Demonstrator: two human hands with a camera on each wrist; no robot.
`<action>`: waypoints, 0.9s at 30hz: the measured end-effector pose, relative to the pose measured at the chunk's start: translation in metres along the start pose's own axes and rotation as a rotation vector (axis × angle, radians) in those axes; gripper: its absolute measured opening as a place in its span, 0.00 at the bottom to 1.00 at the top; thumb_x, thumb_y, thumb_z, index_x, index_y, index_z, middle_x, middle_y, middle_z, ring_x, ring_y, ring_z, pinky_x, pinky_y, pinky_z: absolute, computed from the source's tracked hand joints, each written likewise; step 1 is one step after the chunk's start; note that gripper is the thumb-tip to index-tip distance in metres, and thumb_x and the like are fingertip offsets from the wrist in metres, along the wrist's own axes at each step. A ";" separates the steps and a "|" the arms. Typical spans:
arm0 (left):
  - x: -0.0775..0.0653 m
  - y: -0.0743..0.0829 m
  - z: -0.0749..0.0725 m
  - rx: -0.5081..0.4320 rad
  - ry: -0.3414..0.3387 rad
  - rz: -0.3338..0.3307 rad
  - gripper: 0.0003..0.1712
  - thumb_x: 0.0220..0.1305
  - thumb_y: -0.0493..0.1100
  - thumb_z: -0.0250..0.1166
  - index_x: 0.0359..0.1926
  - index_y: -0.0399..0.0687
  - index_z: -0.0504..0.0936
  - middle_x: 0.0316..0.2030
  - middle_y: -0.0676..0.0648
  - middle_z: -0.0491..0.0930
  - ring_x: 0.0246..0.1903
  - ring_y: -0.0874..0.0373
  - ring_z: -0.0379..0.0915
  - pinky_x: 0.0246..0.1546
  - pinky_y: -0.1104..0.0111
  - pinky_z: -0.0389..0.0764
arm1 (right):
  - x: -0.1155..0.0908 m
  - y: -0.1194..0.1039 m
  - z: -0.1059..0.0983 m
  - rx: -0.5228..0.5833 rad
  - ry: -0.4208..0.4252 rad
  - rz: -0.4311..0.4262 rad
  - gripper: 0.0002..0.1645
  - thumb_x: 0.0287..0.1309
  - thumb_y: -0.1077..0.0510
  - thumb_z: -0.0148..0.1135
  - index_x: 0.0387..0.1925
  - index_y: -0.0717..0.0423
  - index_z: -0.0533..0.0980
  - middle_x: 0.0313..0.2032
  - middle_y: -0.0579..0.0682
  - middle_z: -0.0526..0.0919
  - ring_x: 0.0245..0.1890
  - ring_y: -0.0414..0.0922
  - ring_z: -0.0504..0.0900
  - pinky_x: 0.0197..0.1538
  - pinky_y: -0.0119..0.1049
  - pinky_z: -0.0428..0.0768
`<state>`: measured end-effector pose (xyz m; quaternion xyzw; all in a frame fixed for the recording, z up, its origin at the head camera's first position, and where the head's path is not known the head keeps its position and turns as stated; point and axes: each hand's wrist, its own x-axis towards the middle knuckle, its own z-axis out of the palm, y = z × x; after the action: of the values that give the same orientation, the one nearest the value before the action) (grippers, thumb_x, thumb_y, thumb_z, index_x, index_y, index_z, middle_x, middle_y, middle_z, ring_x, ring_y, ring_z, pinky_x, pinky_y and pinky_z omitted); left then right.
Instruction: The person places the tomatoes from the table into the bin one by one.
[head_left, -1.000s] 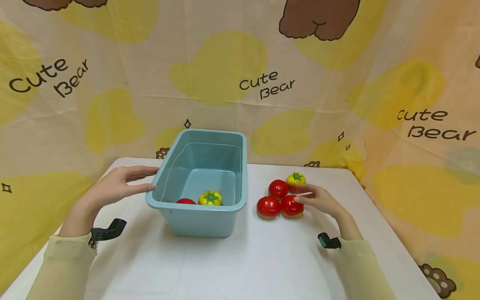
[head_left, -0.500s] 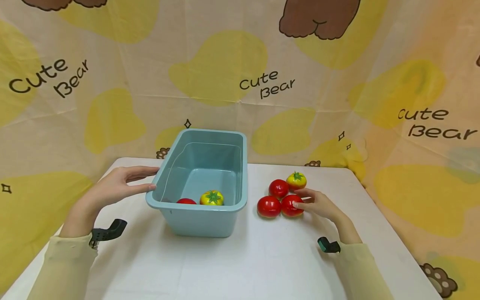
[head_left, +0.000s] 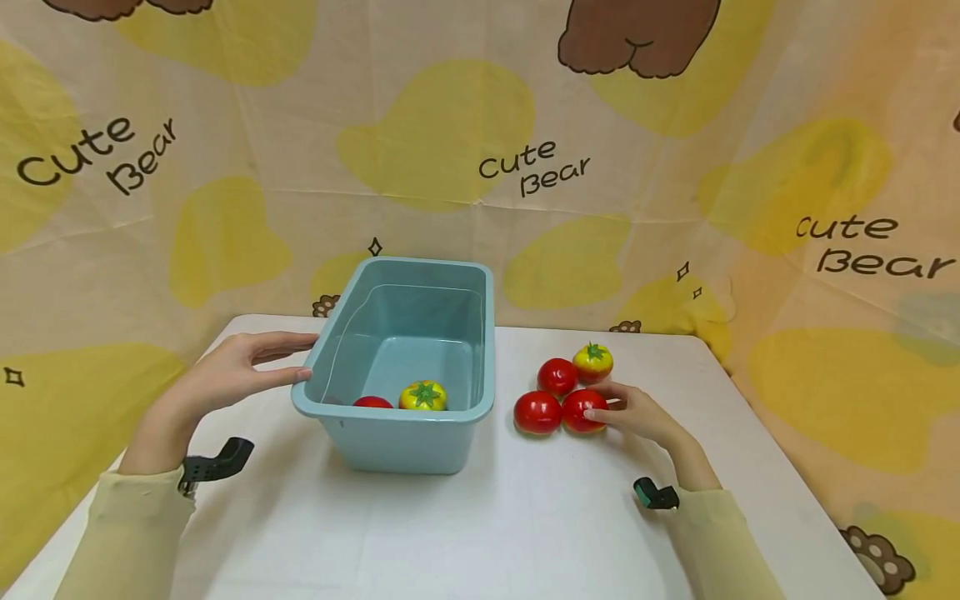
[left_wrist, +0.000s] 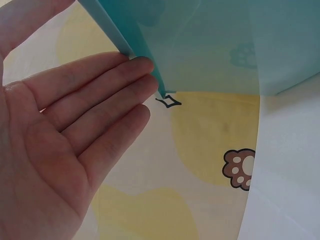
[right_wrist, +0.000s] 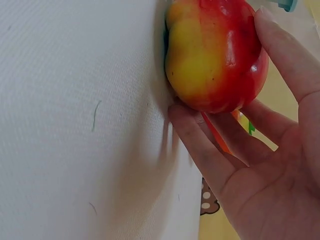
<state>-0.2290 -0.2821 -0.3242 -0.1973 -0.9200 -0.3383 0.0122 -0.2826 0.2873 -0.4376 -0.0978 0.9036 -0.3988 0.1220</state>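
Observation:
My left hand (head_left: 231, 371) touches the left rim of a blue-grey plastic bin (head_left: 405, 442) in the head view. In the left wrist view its fingers (left_wrist: 107, 100) lie straight along the bin's outer side. To the bin's right, my right hand (head_left: 636, 414) holds a glossy red tomato (head_left: 581, 412) that sits on the table. The right wrist view shows the thumb on one side of this tomato (right_wrist: 215, 55), yellow on its underside, and fingertips on the other. Beside it lie two more red tomatoes, one at the front (head_left: 537, 413) and one behind (head_left: 557, 377), plus a yellow tomato (head_left: 592, 362).
Inside the bin, near its front wall, are a red tomato (head_left: 372, 402) and a yellow one (head_left: 423, 396) with green leaves on top. A white table (head_left: 480, 533) carries everything. Behind it hangs a patterned cloth (head_left: 420, 133).
My right hand has come slightly down and closer round the front right tomato, thumb and fingers now against it. The yellow tomato in the bin has shifted a little right. The left hand stays put.

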 end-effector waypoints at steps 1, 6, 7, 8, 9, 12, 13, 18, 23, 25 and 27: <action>0.000 0.000 0.000 0.000 0.000 0.002 0.30 0.59 0.56 0.66 0.62 0.58 0.74 0.60 0.48 0.75 0.61 0.42 0.69 0.57 0.47 0.72 | 0.000 0.000 0.000 0.004 -0.003 0.000 0.36 0.53 0.41 0.66 0.60 0.53 0.71 0.58 0.57 0.74 0.53 0.53 0.76 0.52 0.44 0.82; -0.001 0.001 0.000 0.000 0.000 0.006 0.30 0.59 0.55 0.66 0.62 0.58 0.74 0.60 0.48 0.75 0.61 0.42 0.69 0.57 0.47 0.72 | -0.001 -0.002 0.000 0.020 -0.008 0.003 0.37 0.54 0.42 0.66 0.61 0.56 0.69 0.58 0.59 0.74 0.54 0.54 0.76 0.51 0.44 0.82; -0.001 0.001 0.000 0.003 0.001 0.005 0.30 0.59 0.56 0.66 0.62 0.58 0.74 0.60 0.48 0.75 0.61 0.42 0.69 0.57 0.47 0.72 | -0.001 -0.002 0.000 0.017 -0.006 0.003 0.38 0.54 0.42 0.66 0.61 0.56 0.69 0.58 0.59 0.73 0.54 0.54 0.76 0.51 0.44 0.82; -0.001 0.001 0.000 0.004 0.001 0.005 0.30 0.59 0.56 0.66 0.62 0.58 0.74 0.60 0.48 0.75 0.61 0.43 0.69 0.57 0.47 0.72 | -0.001 -0.002 0.000 0.014 -0.005 0.003 0.38 0.54 0.42 0.66 0.62 0.57 0.69 0.59 0.59 0.73 0.54 0.54 0.75 0.51 0.44 0.82; -0.001 0.001 0.000 0.007 0.002 0.004 0.30 0.59 0.56 0.66 0.62 0.58 0.74 0.60 0.48 0.75 0.61 0.43 0.69 0.57 0.47 0.72 | -0.001 -0.003 0.000 0.012 -0.001 0.005 0.38 0.54 0.42 0.66 0.61 0.57 0.69 0.58 0.59 0.74 0.54 0.54 0.75 0.51 0.44 0.82; 0.000 0.001 0.000 0.014 0.003 0.008 0.30 0.59 0.56 0.66 0.62 0.57 0.74 0.59 0.48 0.75 0.60 0.43 0.70 0.57 0.48 0.72 | -0.001 -0.003 0.000 -0.001 -0.001 0.002 0.38 0.54 0.42 0.66 0.62 0.57 0.69 0.58 0.59 0.74 0.54 0.54 0.75 0.51 0.44 0.82; 0.000 0.001 0.000 0.018 0.003 0.009 0.30 0.59 0.56 0.66 0.62 0.57 0.74 0.59 0.48 0.75 0.60 0.43 0.70 0.57 0.49 0.72 | -0.001 -0.003 0.000 0.000 0.000 0.005 0.38 0.54 0.41 0.66 0.61 0.56 0.69 0.58 0.59 0.75 0.53 0.53 0.75 0.51 0.43 0.82; 0.000 0.001 0.000 0.037 0.005 0.003 0.30 0.59 0.56 0.66 0.62 0.56 0.74 0.59 0.48 0.75 0.60 0.44 0.70 0.56 0.50 0.73 | -0.001 -0.002 0.001 0.002 0.003 0.019 0.39 0.52 0.40 0.67 0.61 0.55 0.70 0.57 0.57 0.76 0.54 0.52 0.75 0.51 0.42 0.82; -0.001 0.000 0.000 0.028 0.005 0.004 0.30 0.59 0.56 0.66 0.62 0.56 0.74 0.59 0.48 0.75 0.60 0.44 0.70 0.57 0.50 0.72 | 0.000 -0.001 0.001 0.002 0.004 0.017 0.38 0.52 0.40 0.67 0.60 0.55 0.70 0.56 0.57 0.76 0.53 0.53 0.75 0.51 0.42 0.82; -0.001 0.000 0.000 0.021 0.002 0.002 0.30 0.59 0.56 0.66 0.62 0.57 0.73 0.60 0.48 0.75 0.61 0.44 0.70 0.57 0.50 0.72 | 0.000 0.000 0.001 0.004 0.005 0.016 0.38 0.52 0.40 0.67 0.60 0.54 0.70 0.56 0.57 0.76 0.53 0.52 0.75 0.51 0.42 0.82; -0.001 0.000 0.000 0.016 -0.001 -0.004 0.30 0.59 0.57 0.65 0.62 0.58 0.73 0.60 0.49 0.75 0.61 0.44 0.69 0.58 0.51 0.72 | 0.000 0.001 0.001 0.012 0.012 0.023 0.38 0.52 0.40 0.67 0.60 0.53 0.70 0.55 0.56 0.76 0.52 0.51 0.75 0.51 0.42 0.82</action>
<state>-0.2284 -0.2828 -0.3244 -0.1957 -0.9231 -0.3309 0.0127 -0.2823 0.2871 -0.4390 -0.0844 0.9030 -0.4034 0.1218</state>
